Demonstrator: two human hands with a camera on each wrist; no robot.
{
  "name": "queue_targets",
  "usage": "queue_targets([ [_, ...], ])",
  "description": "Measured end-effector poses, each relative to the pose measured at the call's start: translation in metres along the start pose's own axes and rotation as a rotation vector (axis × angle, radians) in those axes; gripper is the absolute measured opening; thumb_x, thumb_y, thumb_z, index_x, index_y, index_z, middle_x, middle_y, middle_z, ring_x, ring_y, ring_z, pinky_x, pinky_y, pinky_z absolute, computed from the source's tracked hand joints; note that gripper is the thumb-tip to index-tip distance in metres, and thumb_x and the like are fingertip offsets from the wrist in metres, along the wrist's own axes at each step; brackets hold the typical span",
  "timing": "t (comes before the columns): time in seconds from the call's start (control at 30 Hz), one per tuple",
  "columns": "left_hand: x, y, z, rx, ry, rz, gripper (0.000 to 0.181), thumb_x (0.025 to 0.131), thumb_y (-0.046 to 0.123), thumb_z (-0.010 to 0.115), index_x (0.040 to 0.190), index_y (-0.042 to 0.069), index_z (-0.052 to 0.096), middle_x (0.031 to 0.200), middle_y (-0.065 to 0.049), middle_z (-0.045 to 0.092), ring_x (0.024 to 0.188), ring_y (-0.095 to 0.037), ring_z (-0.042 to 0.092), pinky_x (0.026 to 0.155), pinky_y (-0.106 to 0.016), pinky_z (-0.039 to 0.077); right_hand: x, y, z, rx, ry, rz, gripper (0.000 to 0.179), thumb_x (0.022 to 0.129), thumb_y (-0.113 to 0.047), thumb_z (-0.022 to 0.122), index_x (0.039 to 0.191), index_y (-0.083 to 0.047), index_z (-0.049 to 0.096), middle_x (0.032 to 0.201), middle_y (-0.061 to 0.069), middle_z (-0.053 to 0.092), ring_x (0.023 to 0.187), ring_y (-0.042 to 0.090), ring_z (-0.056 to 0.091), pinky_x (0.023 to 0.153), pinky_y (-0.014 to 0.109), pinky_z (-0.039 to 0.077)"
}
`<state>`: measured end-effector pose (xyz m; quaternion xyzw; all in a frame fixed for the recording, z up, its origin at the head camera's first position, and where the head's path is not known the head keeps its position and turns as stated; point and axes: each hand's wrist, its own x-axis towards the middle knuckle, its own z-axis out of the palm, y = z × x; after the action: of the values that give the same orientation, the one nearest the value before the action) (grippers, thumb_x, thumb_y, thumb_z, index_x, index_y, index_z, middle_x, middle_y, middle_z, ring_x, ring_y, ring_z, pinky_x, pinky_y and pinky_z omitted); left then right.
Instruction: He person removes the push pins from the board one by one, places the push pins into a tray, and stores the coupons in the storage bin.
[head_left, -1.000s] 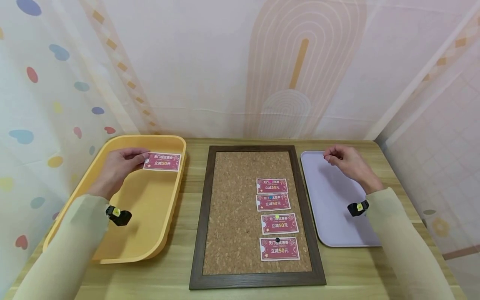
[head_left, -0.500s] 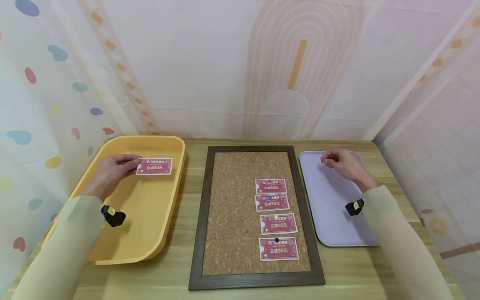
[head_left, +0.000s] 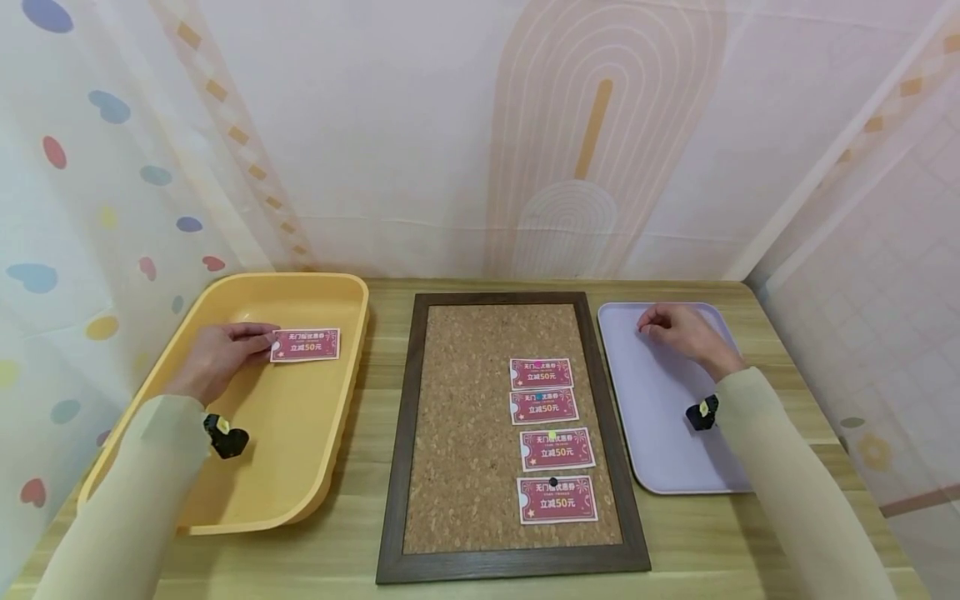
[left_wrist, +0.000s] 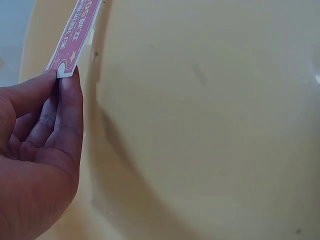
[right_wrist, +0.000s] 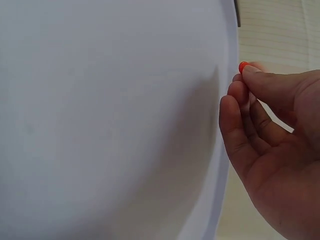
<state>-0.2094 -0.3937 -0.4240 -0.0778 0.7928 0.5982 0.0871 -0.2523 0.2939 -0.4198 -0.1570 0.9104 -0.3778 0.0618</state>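
Observation:
Over the yellow basin at the left, my left hand (head_left: 221, 357) pinches a pink paper coupon (head_left: 305, 345) by its left end. The left wrist view shows the coupon (left_wrist: 77, 35) between thumb and fingers. My right hand (head_left: 686, 333) is above the far part of the lilac tray. Between its thumb and fingertips it pinches a small orange-red pushpin (right_wrist: 243, 66); only its round head shows. Several matching coupons (head_left: 557, 500) lie in a column along the right side of the cork board (head_left: 465, 433), each with a coloured pin head at its top edge.
The yellow basin (head_left: 281, 508) stands left of the board and the lilac tray (head_left: 693, 467) right of it, all on a wooden table (head_left: 315, 567). A dark frame edges the board. Printed curtains (head_left: 420, 150) hang behind and at both sides.
My left hand has drawn the coupon back toward me and slightly left over the basin. The right hand has shifted slightly left, still over the tray.

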Motion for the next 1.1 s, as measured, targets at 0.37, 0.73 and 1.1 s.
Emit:
queue_targets([
  [0.37, 0.002, -0.008, -0.001, 0.048, 0.025, -0.056, 0.039, 0.105, 0.009, 0.059, 0.138, -0.013, 0.056, 0.089, 0.019, 0.069, 0.084, -0.001, 0.069, 0.078, -0.021, 0.058, 0.001, 0.000, 0.004, -0.082, -0.037, 0.046, 0.010, 0.101, -0.002, 0.063, 0.103, 0.006, 0.070, 0.100, 0.017, 0.070, 0.090, 0.019, 0.058, 0.079, 0.029, 0.046],
  [0.73, -0.006, 0.006, 0.000, 0.356, 0.038, 0.020, 0.054, 0.106, 0.027, 0.060, 0.140, -0.013, 0.053, 0.118, -0.003, 0.070, 0.086, 0.001, 0.065, 0.076, -0.017, 0.055, -0.001, 0.000, 0.001, -0.105, -0.055, 0.025, 0.012, 0.100, -0.001, 0.064, 0.105, 0.006, 0.072, 0.102, 0.018, 0.072, 0.094, 0.023, 0.061, 0.082, 0.031, 0.047],
  [1.1, -0.027, 0.049, 0.020, 0.513, 0.089, 0.140, 0.070, 0.105, 0.048, 0.057, 0.150, -0.004, 0.045, 0.147, -0.027, 0.051, 0.135, -0.044, 0.047, 0.098, -0.032, 0.044, -0.010, -0.016, -0.003, -0.113, -0.023, 0.048, 0.020, 0.103, -0.006, 0.058, 0.115, 0.004, 0.070, 0.108, 0.019, 0.073, 0.104, 0.035, 0.064, 0.083, 0.039, 0.049],
])
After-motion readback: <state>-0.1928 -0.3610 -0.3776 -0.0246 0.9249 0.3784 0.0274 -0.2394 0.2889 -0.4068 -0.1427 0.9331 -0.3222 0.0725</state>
